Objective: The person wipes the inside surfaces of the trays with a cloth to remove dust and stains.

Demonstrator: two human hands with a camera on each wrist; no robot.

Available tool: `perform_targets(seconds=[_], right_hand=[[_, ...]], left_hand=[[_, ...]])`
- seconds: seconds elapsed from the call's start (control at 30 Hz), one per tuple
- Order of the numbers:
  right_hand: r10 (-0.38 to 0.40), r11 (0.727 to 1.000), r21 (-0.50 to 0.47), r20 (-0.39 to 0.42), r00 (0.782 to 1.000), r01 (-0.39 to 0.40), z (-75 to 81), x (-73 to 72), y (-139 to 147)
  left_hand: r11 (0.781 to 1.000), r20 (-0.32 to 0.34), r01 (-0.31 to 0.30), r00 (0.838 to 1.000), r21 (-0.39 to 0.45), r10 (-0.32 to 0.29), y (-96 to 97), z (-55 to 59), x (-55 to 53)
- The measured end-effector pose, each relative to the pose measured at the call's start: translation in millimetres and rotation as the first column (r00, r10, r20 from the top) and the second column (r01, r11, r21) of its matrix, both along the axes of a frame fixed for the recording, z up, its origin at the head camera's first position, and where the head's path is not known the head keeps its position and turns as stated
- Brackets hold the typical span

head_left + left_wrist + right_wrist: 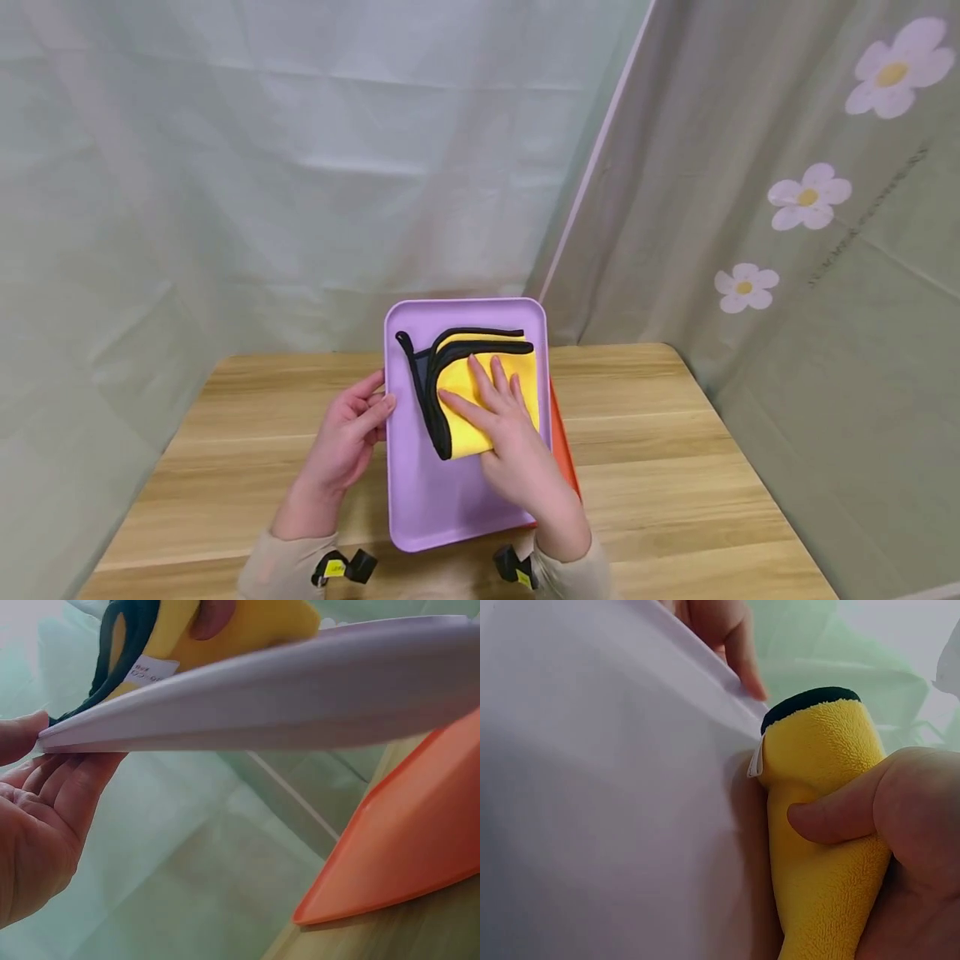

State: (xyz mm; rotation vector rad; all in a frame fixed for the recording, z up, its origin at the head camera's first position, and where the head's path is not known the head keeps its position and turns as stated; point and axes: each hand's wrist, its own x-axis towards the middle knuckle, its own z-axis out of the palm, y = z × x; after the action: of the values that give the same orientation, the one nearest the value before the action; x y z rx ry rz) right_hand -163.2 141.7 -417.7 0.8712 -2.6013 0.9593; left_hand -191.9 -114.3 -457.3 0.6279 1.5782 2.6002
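Observation:
A lilac tray (442,508) is held tilted above the table, its inner face toward the head camera. My left hand (348,433) grips its left rim, thumb on the front and fingers behind, as the left wrist view also shows. A folded yellow cloth (468,425) with black edging and a dark underside lies against the tray. My right hand (517,442) holds this cloth, its fingers spread over the top. In the right wrist view the thumb rests on the cloth's near fold (817,892). A white label (154,670) shows on the cloth.
Behind the lilac tray an orange tray (564,450) is partly hidden; in the left wrist view it lies on the wooden table (660,483). Pale curtains (300,167) hang around the back and sides, with white flowers (808,197) printed at the right.

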Motion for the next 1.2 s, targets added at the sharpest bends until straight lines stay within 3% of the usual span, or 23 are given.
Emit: perform_targets(seconds=[0.27,0.5,0.7,1.2], right_hand=[[0.022,1.000,0.013,-0.021,1.000,-0.021,0.3,0.1,-5],[0.039,0.998,0.048,-0.019,0.999,-0.038,0.9,4.1,-14],[0.054,0.996,0.073,-0.042,0.998,-0.051,-1.1,7.8,-19],[0.055,0.992,0.118,-0.047,0.997,-0.049,-3.3,16.0,-30]], left_hand=[[1.000,0.012,-0.017,1.000,0.003,0.017,2.1,1.8,-1.0],[1.000,-0.006,0.012,1.000,0.002,-0.012,2.5,2.7,-0.4],[1.000,0.021,-0.001,1.000,0.018,0.000,5.8,1.6,1.7],[1.000,0.009,0.014,1.000,0.014,-0.015,7.4,1.5,1.8]])
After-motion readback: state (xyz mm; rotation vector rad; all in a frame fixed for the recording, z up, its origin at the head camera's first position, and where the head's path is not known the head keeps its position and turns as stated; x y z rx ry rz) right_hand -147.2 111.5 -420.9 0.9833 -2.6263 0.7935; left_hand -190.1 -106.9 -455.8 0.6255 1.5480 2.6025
